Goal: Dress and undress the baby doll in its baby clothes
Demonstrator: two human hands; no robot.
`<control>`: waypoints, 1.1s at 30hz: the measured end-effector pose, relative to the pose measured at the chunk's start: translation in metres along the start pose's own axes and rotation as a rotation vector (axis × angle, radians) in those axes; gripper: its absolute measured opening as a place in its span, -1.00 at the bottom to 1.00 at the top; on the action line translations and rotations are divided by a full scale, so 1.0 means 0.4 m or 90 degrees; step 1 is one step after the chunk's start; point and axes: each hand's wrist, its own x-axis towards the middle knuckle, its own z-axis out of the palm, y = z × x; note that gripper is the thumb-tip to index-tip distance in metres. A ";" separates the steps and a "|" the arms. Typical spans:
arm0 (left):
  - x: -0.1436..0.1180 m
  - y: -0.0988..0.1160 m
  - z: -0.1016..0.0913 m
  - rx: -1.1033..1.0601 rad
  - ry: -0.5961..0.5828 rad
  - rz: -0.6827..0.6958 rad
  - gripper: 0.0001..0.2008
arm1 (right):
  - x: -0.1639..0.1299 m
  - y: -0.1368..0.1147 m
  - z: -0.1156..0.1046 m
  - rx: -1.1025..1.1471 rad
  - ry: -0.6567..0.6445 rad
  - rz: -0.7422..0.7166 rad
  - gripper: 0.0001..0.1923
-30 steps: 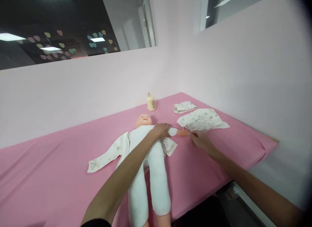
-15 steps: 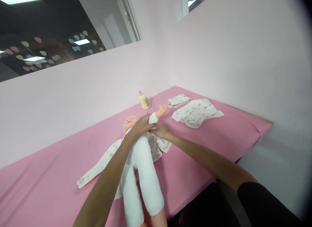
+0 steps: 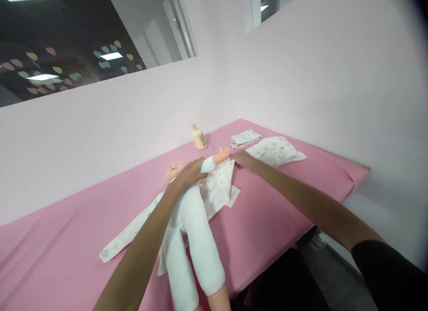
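Note:
A baby doll [image 3: 191, 213] with a white cloth body lies on its back, its head away from me. Under it is spread a white patterned baby shirt [image 3: 217, 193], one long sleeve stretched out to the left. My left hand [image 3: 191, 173] is wrapped round the doll's upper arm near the shoulder, so the doll's arm points to the right. Beside the doll's hand, my right hand [image 3: 242, 158] pinches the shirt's edge and holds it up and taut.
A pump bottle [image 3: 199, 138] stands by the wall. At the back right lie a folded patterned cloth [image 3: 246, 138] and a second patterned garment [image 3: 277, 151]. Pink sheeting [image 3: 267, 208] covers the table, which meets white walls at the back and right.
My right hand has moved right and away from me, drawing the shirt's edge out from beside the doll. My left hand stays on the doll's arm.

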 end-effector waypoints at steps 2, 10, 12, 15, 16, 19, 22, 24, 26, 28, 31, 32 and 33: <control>-0.011 -0.006 -0.004 0.000 -0.005 -0.004 -0.81 | 0.005 -0.010 -0.037 0.041 0.026 0.001 -0.84; -0.017 0.008 0.007 -0.033 -0.025 -0.018 -0.77 | -0.051 0.049 -0.005 0.101 -0.083 -0.002 -0.82; -0.016 0.010 0.009 -0.038 -0.020 -0.036 -0.76 | -0.057 0.085 -0.008 0.048 -0.111 0.013 -0.83; -0.018 0.019 0.003 -0.040 -0.030 -0.054 -0.74 | -0.060 0.127 -0.024 -0.053 -0.148 0.037 -0.91; -0.019 0.024 0.000 -0.042 -0.037 -0.059 -0.74 | -0.061 0.133 -0.025 -0.080 -0.172 0.046 -0.90; -0.021 0.042 -0.004 -0.056 -0.048 -0.071 -0.73 | -0.072 0.126 -0.010 -0.115 -0.275 0.069 -0.90; -0.018 0.061 0.003 -0.084 -0.046 -0.073 -0.67 | -0.092 0.103 0.022 -0.101 -0.361 0.086 -0.89; -0.016 0.073 0.009 -0.097 -0.033 -0.059 -0.63 | -0.103 0.093 0.037 -0.075 -0.390 0.088 -0.81; -0.017 0.086 0.010 -0.114 -0.009 -0.036 -0.59 | -0.108 0.093 0.042 -0.018 -0.405 0.077 -0.81; -0.022 0.097 0.005 -0.141 0.017 -0.020 -0.58 | -0.109 0.101 0.040 0.038 -0.422 0.072 -0.87; -0.035 0.105 -0.005 -0.183 0.044 -0.030 -0.59 | -0.113 0.119 0.042 -0.002 -0.445 0.046 -0.63; -0.038 0.104 -0.007 -0.196 0.049 -0.034 -0.59 | -0.117 0.124 0.047 -0.068 -0.439 0.011 -0.61; -0.041 0.102 -0.007 -0.210 0.052 -0.035 -0.59 | -0.121 0.126 0.053 -0.147 -0.426 -0.033 -0.65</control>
